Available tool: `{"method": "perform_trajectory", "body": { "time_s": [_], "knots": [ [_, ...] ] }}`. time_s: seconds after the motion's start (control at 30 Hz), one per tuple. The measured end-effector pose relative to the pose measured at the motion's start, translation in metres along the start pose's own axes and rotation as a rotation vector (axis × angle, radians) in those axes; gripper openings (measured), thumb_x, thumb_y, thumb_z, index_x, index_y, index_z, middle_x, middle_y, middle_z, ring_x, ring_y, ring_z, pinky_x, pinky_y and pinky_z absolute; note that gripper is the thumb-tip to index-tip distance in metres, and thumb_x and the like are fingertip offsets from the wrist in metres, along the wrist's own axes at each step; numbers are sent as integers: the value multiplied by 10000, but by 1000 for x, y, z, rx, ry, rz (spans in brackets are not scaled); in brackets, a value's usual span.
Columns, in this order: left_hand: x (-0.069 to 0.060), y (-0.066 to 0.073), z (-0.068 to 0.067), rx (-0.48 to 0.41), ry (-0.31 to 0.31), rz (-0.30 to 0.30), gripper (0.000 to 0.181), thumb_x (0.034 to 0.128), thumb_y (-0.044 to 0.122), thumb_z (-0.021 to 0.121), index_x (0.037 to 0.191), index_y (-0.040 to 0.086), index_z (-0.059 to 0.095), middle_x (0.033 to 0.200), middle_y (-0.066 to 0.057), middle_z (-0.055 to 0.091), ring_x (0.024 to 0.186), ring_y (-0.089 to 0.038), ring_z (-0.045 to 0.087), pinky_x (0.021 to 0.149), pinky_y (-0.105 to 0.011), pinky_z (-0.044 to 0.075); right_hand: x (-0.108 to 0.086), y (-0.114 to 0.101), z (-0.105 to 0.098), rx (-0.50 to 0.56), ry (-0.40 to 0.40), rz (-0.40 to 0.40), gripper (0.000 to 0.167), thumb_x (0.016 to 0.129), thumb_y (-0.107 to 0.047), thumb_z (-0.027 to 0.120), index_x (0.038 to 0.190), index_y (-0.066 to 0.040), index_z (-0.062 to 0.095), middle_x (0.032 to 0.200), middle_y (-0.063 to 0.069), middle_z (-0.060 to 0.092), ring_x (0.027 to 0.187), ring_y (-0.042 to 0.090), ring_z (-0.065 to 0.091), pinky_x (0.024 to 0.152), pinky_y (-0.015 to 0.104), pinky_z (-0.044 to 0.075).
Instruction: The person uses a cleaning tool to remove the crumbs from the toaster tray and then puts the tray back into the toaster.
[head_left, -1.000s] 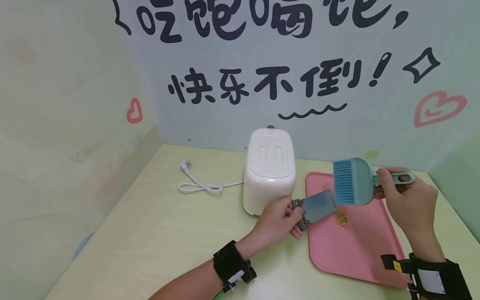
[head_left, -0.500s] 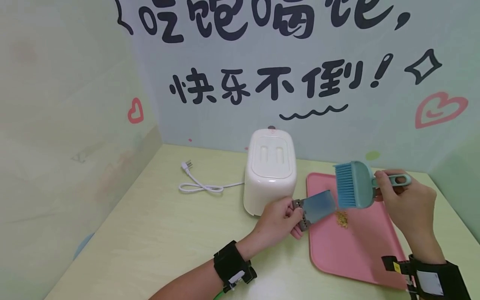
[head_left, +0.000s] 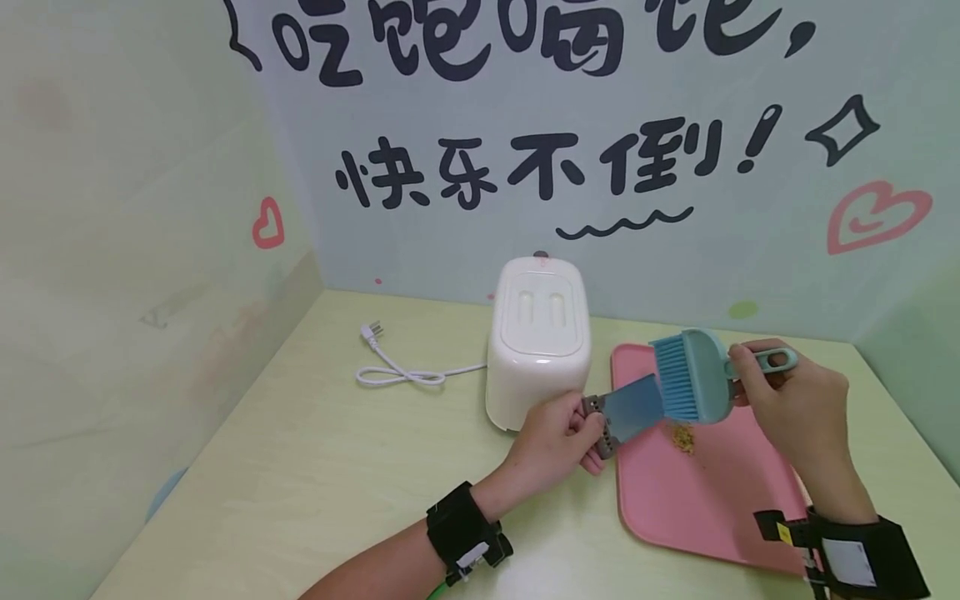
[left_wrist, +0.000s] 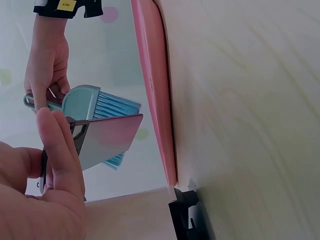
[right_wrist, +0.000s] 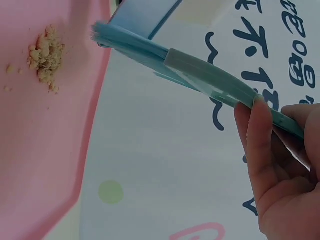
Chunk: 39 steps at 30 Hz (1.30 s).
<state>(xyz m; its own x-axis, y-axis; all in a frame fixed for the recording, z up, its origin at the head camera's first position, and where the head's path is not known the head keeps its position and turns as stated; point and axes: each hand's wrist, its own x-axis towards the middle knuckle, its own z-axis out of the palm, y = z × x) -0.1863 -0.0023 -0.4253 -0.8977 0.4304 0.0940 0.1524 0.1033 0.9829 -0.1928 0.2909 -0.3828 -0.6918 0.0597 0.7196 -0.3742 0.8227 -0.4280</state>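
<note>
1. The left hand [head_left: 555, 433] is just beside the left edge of the pink tray [head_left: 720, 500], its forearm slanting up from the near left, thumb and fingers clamped on the grey end of a flat blade [head_left: 633, 410].
2. The blade points right, its free end above the tray's far left part.
3. The right hand [head_left: 798, 408] is above the tray's right side, forearm rising from the near right, thumb and fingers pinching the handle of a blue brush [head_left: 708, 375].
4. The brush is above the tray's far half, bristles facing left; in the head view they overlap the blade's free end, though how firmly they press cannot be told.
5. Pale crumbs [head_left: 682, 438] lie in a small heap on the tray, below the bristles.
6. A white appliance [head_left: 538, 342] is left of the tray, its cord [head_left: 408, 375] looped farther left.
7. On the wall [head_left: 450, 250] behind the tray, dark characters read 快乐不倒!; the line above them is cut off by the upper edge.
8. Each wrist wears a black strap; the right strap [head_left: 870, 554] has a white label and a yellow tag, its print too small to read.
</note>
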Motion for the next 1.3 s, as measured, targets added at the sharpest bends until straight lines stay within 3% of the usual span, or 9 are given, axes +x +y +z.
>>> {"method": "perform_trajectory", "body": {
  "time_s": [0.27, 0.5, 0.63, 0.73, 0.8, 0.97, 1.1, 1.2, 1.3],
  "knots": [
    [0, 2, 0, 13, -3, 10, 146, 1080, 122, 596, 957, 48, 617, 750, -21, 731, 613, -103, 726, 685, -441, 655, 3, -4, -16, 19, 18, 129, 269, 1044, -173, 675, 1145, 63, 754, 794, 263, 750, 604, -297, 486, 637, 1, 380],
    [0, 0, -1, -8, 13, 1, 142, 1084, 132, 592, 966, 59, 623, 747, -11, 726, 613, -107, 726, 700, -461, 654, 5, -11, -16, 209, -199, 246, 304, 1070, -269, 659, 1153, 14, 728, 736, -123, 740, 572, 20, 707, 620, 124, 549],
    [0, -1, -1, -24, 13, 11, 150, 1082, 134, 594, 969, 41, 626, 752, -25, 736, 614, -113, 731, 693, -446, 656, 4, -6, -15, 101, -241, 183, 297, 1074, -276, 651, 1134, 2, 735, 737, 37, 760, 550, -54, 664, 589, 133, 507],
    [0, -2, 0, -35, 6, 14, 147, 1078, 126, 598, 972, 28, 625, 753, -41, 743, 616, -120, 736, 692, -446, 657, 3, 2, -16, -19, -209, 113, 288, 1064, -244, 657, 1114, 29, 736, 699, 121, 747, 531, -179, 568, 564, 150, 428],
    [0, -2, 0, -38, 3, 16, 143, 1076, 120, 600, 972, 24, 625, 749, -48, 746, 615, -124, 739, 691, -448, 657, 3, 4, -19, -41, -186, 108, 286, 1060, -237, 661, 1118, 34, 733, 680, 110, 744, 529, -201, 545, 567, 156, 406],
    [1, 0, 2, -36, 1, 13, 146, 1079, 120, 598, 970, 25, 623, 745, -46, 740, 615, -129, 737, 697, -464, 655, 6, -1, -36, 179, -230, 202, 234, 1071, -221, 653, 1139, -7, 717, 718, -77, 741, 543, -1, 658, 593, 138, 513],
    [1, 2, 3, -51, -1, -2, 138, 1082, 117, 596, 989, 20, 627, 755, -48, 731, 618, -135, 734, 708, -479, 654, 4, -2, -43, 352, -377, 198, 102, 1073, -101, 630, 1095, -37, 707, 768, -30, 729, 584, 169, 668, 576, 245, 559],
    [1, 2, 4, -65, 1, -16, 130, 1084, 111, 595, 998, 19, 626, 759, -51, 725, 620, -136, 730, 712, -479, 655, 3, 2, -41, 356, -474, 151, 94, 1066, -70, 632, 1097, -61, 721, 778, 11, 741, 602, 191, 674, 608, 262, 555],
    [1, 1, 5, -73, 5, -26, 133, 1081, 102, 598, 979, 18, 617, 751, -53, 727, 618, -132, 729, 705, -465, 657, 2, 9, -38, 291, -507, 105, 88, 1052, -93, 664, 1105, -72, 730, 764, -13, 751, 603, 169, 685, 625, 242, 539]
  ]
}}
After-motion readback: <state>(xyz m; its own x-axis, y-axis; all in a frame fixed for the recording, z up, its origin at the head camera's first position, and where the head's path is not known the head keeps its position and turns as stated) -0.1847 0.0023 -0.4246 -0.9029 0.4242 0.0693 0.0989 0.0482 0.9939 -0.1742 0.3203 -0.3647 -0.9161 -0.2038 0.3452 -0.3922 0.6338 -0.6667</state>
